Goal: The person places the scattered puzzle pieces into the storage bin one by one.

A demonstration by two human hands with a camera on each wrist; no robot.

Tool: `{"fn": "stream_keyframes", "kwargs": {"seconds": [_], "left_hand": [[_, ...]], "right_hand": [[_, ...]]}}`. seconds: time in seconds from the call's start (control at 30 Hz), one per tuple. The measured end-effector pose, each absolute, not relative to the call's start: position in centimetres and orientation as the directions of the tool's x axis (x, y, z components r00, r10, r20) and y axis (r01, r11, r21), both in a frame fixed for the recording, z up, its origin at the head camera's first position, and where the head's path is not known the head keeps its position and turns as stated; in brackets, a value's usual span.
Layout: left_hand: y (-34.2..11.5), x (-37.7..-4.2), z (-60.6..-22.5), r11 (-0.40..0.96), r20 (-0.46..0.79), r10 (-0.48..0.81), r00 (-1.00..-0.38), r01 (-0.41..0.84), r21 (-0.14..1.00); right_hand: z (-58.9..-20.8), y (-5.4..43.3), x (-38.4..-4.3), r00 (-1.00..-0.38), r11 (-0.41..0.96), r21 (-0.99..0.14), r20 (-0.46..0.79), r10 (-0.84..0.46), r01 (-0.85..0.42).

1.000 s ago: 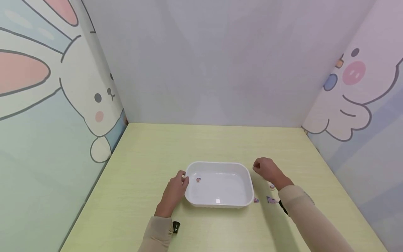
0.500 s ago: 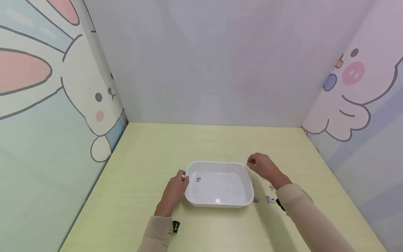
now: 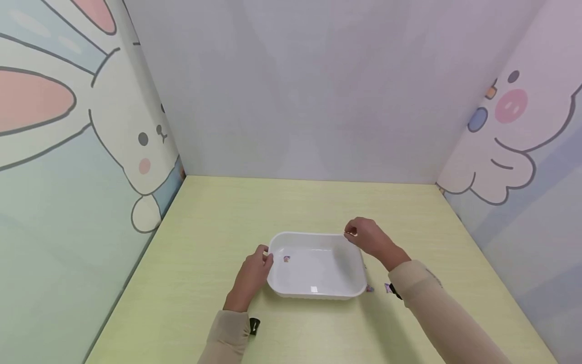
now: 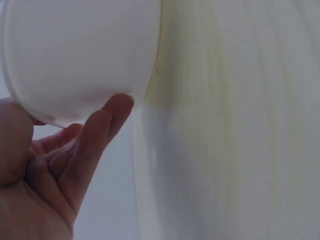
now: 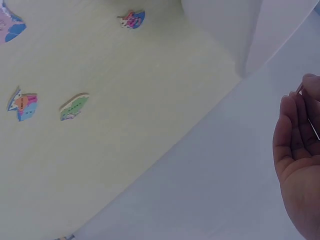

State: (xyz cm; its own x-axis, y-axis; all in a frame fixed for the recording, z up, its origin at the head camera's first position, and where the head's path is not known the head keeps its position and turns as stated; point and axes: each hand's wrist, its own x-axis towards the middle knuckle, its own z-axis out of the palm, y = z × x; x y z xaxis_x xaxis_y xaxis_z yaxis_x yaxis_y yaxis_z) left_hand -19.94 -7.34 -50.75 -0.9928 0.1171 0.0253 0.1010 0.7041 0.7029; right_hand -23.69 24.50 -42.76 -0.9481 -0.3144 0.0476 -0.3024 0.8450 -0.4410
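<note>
A white rectangular plastic tray [image 3: 313, 297] stands on the pale yellow table. My left hand [image 3: 250, 278] grips its left end, the thumb at the rim and the fingers [image 4: 97, 125] against the outer wall. Inside, near the tray's left end, lies one small colourful puzzle piece [image 3: 287, 259]. Over the back right corner of the tray is my right hand [image 3: 370, 237]. Between its thumb and fingertips it pinches a thin puzzle piece [image 5: 300, 89], seen edge-on and mostly hidden by the fingers.
Several printed puzzle pieces lie on the table right of the tray, among them a green one [image 5: 75, 106], an orange and blue one [image 5: 23, 104] and a pink and blue one [image 5: 132, 19]. Tall panels with cartoon animals [image 3: 514, 106] border the table at both sides.
My right hand has moved left with its puzzle piece, from beside the tray to over its back right corner. The left hand and the tray have stayed in place.
</note>
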Motion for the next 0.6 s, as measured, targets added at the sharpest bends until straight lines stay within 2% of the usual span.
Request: {"fn": "stream_keyframes", "kwargs": {"seconds": [0.6], "left_hand": [[-7.4, -19.9, -50.7, 0.694, 0.030, 0.135, -0.990, 0.116, 0.710]], "right_hand": [[-42.6, 18.9, -24.2, -0.891, 0.814, -0.410, -0.005, -0.454, -0.412]]}}
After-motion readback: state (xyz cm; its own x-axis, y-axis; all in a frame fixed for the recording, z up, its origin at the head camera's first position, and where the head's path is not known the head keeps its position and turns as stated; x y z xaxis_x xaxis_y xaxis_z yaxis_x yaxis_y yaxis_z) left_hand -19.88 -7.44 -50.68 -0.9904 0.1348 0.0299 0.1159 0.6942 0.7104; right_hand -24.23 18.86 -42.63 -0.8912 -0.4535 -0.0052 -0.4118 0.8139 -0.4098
